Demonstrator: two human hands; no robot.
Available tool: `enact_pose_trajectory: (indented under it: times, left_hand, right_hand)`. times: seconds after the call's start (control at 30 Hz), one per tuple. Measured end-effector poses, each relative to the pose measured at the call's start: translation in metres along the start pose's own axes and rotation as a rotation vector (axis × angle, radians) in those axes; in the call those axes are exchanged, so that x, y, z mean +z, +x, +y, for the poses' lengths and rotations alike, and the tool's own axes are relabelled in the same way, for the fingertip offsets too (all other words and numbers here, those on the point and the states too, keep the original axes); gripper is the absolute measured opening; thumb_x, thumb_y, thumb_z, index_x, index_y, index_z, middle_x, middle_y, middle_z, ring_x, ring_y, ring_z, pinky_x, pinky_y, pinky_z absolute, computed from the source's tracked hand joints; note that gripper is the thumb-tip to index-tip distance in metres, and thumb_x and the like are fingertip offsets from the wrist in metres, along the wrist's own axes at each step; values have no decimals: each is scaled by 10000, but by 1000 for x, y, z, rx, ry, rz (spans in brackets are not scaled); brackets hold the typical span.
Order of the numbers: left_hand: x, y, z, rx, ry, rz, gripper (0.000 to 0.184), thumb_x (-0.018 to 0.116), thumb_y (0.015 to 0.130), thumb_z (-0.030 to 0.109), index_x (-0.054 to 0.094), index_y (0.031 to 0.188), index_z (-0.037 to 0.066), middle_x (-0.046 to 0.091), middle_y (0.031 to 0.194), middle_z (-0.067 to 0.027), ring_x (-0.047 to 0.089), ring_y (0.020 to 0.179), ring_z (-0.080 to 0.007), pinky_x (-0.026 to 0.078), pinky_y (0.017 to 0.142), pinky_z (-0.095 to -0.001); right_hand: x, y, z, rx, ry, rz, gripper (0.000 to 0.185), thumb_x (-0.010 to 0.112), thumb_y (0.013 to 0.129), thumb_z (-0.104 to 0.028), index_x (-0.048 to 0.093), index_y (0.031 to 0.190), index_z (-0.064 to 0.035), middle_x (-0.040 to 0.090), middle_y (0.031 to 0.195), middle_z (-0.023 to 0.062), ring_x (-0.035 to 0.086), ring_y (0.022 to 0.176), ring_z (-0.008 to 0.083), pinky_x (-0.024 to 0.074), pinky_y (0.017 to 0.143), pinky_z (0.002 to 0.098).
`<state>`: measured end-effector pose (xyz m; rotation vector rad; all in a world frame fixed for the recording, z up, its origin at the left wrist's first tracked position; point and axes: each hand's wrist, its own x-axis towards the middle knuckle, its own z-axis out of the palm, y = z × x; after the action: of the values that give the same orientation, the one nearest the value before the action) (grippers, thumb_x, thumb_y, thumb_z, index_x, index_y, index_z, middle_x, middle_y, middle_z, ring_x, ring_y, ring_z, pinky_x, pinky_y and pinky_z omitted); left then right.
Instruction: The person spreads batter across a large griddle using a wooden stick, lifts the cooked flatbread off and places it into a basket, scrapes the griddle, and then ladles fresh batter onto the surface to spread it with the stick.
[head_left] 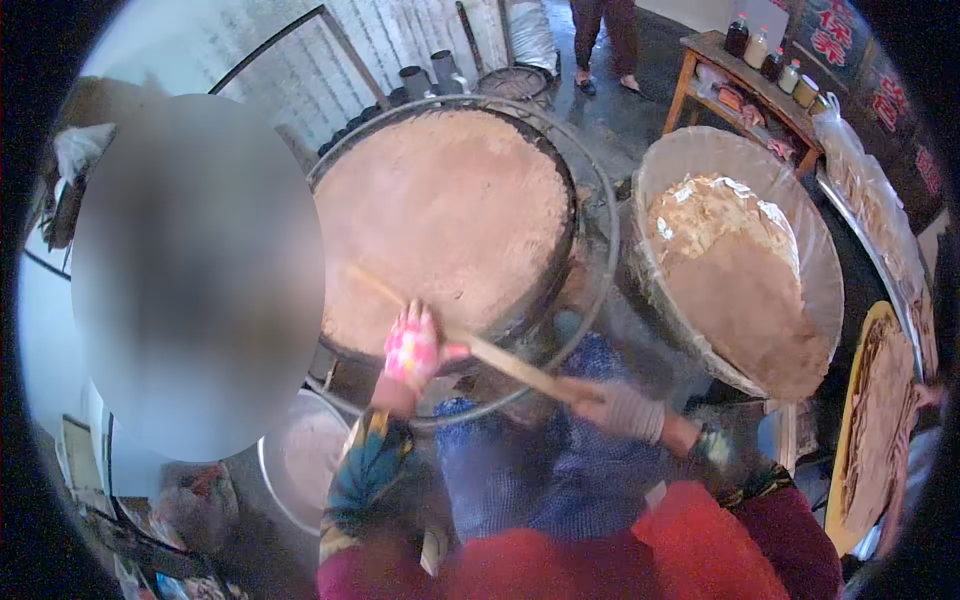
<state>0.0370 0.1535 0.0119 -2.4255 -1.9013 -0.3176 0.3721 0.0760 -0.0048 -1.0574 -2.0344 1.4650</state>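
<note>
A large round griddle (450, 215) is covered with a layer of pinkish-brown batter, inside a metal ring (612, 215). A long wooden stick (515, 368) runs diagonally from over the batter to my right hand. My right hand (620, 410), in a pale knitted glove, is closed round the stick's near end. At the griddle's front edge is my left hand (415, 345), in a pink patterned glove, beside the stick; its fingers point forward and look extended, slightly blurred. The stick's far end is blurred over the batter.
A plastic-lined basin (740, 290) holding brown and pale flour-like material stands right. Farther right are a yellow board (862, 430) and a long tray (880, 240). A wooden shelf (765, 80) carries bottles. A metal bowl (305, 460) sits lower left. A person's legs (603, 40) show behind.
</note>
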Motion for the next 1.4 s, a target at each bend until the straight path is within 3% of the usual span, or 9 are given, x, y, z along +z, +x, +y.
enact_pose_trajectory:
  times: [0.17, 0.3, 0.5, 0.73, 0.93, 1.0, 1.27, 1.3, 1.4]
  left_hand:
    - [-30, -157, -29, -27, -328, 157, 489, 620, 793, 210, 469, 1189, -36, 464, 1226, -262, 425, 1161, -429, 320, 1006, -483]
    - [-17, -198, -86, -555, 81, 161, 439, 431, 802, 13, 430, 1240, -7, 395, 1323, -217, 319, 1267, -372, 245, 1052, -481]
    - [-9, -151, -154, -367, 348, -80, 470, 498, 724, 37, 495, 1194, 6, 379, 1374, -151, 234, 1331, -338, 121, 1098, -487]
    - [10, -128, -133, -167, 421, -305, 159, 621, 627, 245, 679, 699, 116, 644, 763, -75, 576, 879, -261, 270, 1045, -457]
    - [11, -120, -23, -210, 339, -374, 122, 604, 634, 277, 660, 622, 169, 628, 650, -73, 609, 668, -245, 420, 669, -410]
    - [30, -115, 22, -260, 245, -139, 121, 583, 651, 268, 636, 582, 184, 623, 630, -44, 593, 575, -233, 428, 560, -399]
    - [54, -144, 218, 95, -503, 183, 271, 627, 679, 244, 544, 853, 54, 548, 888, -124, 528, 917, -317, 393, 805, -457]
    - [54, -158, 228, 97, -548, 212, 302, 637, 689, 261, 544, 889, 54, 538, 945, -124, 502, 992, -325, 370, 865, -478]
    - [56, -169, 227, 35, -556, -121, 341, 617, 727, 311, 557, 948, 58, 534, 989, -132, 487, 1036, -324, 334, 928, -516]
  right_hand:
    - [54, -36, -4, -62, -51, -31, 410, 529, 873, -272, 480, 1272, -193, 633, 864, 159, 643, 720, 280, 513, 644, 336]
    - [47, 12, -66, -34, -126, 88, 410, 518, 874, -294, 463, 1272, -211, 625, 749, 187, 618, 658, 363, 509, 627, 428]
    - [48, 116, -50, -3, -798, -31, 299, 452, 869, -349, 548, 1107, -197, 634, 689, 164, 628, 618, 332, 494, 585, 455]
    - [-86, 77, 4, 223, -896, 455, 329, 448, 894, -295, 550, 1198, -216, 616, 742, 205, 624, 665, 325, 499, 618, 424]
    - [12, 66, -49, -328, -531, 443, 424, 497, 846, -335, 451, 1247, -205, 609, 800, 220, 586, 693, 419, 488, 631, 478]
    - [55, 74, -26, -65, -726, 221, 388, 507, 830, -367, 495, 1191, -226, 594, 695, 211, 576, 621, 413, 476, 580, 487]
    - [-76, 129, 19, 72, -766, 648, 344, 482, 884, -213, 537, 1214, -133, 615, 816, 231, 572, 661, 331, 479, 641, 408]
    - [-90, 146, 71, -247, -649, 749, 348, 484, 894, -227, 539, 1214, -101, 626, 799, 128, 544, 621, 254, 472, 597, 386]
    - [-20, 117, -2, -235, -323, 257, 361, 518, 879, -218, 542, 1202, -58, 603, 912, 87, 532, 778, 188, 443, 697, 331]
